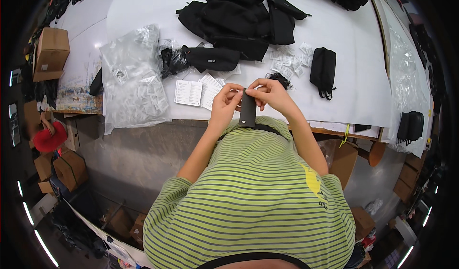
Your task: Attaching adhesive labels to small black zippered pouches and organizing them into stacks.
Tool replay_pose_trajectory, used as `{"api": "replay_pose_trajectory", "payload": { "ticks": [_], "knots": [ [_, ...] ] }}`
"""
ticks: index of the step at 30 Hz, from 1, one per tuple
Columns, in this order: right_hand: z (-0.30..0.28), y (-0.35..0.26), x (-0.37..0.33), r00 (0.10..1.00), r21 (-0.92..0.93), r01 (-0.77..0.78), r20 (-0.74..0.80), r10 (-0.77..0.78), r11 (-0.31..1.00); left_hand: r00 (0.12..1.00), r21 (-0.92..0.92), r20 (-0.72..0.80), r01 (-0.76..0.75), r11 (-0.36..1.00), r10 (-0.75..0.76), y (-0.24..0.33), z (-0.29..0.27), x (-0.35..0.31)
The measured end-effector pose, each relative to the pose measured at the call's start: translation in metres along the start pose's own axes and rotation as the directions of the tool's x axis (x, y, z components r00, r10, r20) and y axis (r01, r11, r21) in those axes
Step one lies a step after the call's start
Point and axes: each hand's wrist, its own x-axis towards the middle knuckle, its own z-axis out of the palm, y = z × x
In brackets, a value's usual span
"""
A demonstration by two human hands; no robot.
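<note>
Strip (247, 112) of dark grey, narrow and flat, is pinched at its top end between the two hands, its marked lower end pointing back toward the striped shirt (253, 187). The left hand (225, 104) grips it from the left, thumb and fingertips drawn together; the right hand (271, 96) does the same from the right. Black cords (281, 80) lie bunched just beyond the right hand. Left of the left hand, an open booklet (188, 93) lies near. Farther out, small white packets (283, 64) scatter ahead of the right hand, a black pouch (323, 68) to their right. A clear plastic bag (134, 85) lies well left of the left hand; black bags (234, 18) pile up farthest ahead.
</note>
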Motion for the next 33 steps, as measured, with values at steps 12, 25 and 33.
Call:
{"api": "replay_pose_trajectory", "payload": {
  "ticks": [12,25,33],
  "knots": [
    [-0.015,0.017,0.010,0.999,0.191,-0.031,-0.026,0.037,0.981,0.882,0.331,-0.362,-0.181,0.926,0.302,-0.041,-0.086,0.135],
    [-0.010,0.010,0.015,0.862,0.047,0.268,-0.458,-0.217,0.962,0.981,0.076,-0.090,-0.166,0.983,0.173,0.015,-0.028,0.113],
    [0.006,0.007,0.005,0.779,-0.491,0.228,-0.426,-0.460,0.841,0.996,0.214,0.024,0.078,0.974,-0.085,0.021,-0.002,0.064]
  ]
}}
